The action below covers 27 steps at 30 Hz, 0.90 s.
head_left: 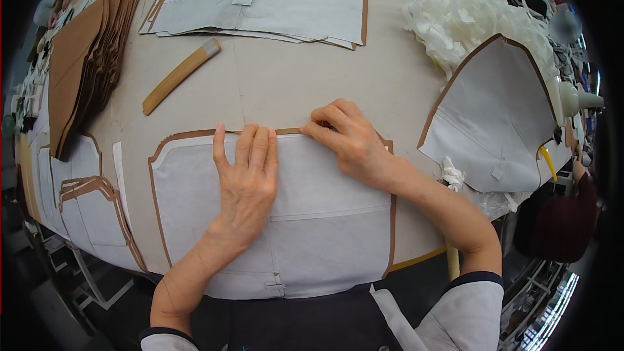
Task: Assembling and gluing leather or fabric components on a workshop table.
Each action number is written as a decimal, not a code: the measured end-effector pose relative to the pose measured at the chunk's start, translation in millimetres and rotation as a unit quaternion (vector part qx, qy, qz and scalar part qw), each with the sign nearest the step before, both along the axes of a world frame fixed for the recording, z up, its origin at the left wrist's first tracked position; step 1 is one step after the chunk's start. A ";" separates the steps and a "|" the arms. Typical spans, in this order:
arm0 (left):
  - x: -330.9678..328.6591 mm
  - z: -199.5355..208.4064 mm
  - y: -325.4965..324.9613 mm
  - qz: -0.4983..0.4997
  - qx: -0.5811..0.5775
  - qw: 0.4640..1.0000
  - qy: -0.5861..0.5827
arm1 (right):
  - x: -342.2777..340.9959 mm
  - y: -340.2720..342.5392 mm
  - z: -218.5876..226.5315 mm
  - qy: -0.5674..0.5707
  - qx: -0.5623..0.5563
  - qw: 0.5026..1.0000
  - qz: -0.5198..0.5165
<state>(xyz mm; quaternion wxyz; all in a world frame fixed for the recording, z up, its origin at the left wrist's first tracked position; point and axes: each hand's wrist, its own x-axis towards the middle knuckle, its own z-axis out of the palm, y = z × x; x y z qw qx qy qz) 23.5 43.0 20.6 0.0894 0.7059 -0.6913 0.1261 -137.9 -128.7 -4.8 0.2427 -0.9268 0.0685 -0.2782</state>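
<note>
A light grey panel with a brown border point(331, 240) lies flat in front of me, its near edge against my apron. Stitched seams cross its middle, and a small tab sits by the near edge. My left hand point(248, 172) rests on the panel with fingers stretched out, the tips on the brown strip along the far edge. To its right, my right hand point(348, 136) pinches that same far edge between thumb and curled fingers. The fingertips partly hide the spot they grip.
Beyond lie a wooden-handled tool point(181, 78) and stacked grey panels point(292, 0). Brown folded pieces point(81, 65) stand at left, above smaller bordered pieces point(97, 218). At right are a propped grey panel point(497, 110), a pile of whitish strips point(468, 16) and a yellow-handled tool point(548, 161).
</note>
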 end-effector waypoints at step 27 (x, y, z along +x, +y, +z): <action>-26.0 -11.8 -26.9 -0.053 -0.058 0.994 0.072 | -41.4 -11.7 -1.2 0.000 -0.008 0.998 -0.056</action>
